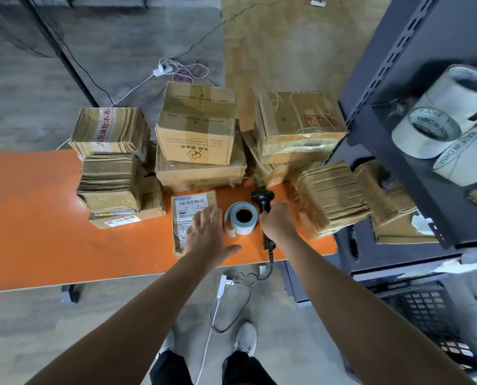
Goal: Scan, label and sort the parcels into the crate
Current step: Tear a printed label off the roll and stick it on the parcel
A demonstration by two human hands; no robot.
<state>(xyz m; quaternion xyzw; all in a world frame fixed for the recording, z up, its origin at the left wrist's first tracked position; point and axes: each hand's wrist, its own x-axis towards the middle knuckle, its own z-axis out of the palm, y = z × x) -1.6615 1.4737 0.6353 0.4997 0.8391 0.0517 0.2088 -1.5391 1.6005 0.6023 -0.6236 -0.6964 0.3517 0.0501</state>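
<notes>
Head view: the left hand (pixel 206 232) is lying flat, fingers spread, on a labelled parcel (pixel 188 209) on the table (pixel 37 218); the right hand (pixel 279 223) is gripping the scanner (pixel 263 198) (tape rolls (pixel 426 132) reading "MADE IN CHINA").

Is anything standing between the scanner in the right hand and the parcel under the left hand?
Yes. The label roll stands on the orange table between the scanner and the flat parcel, close to the parcel's right edge.
</notes>
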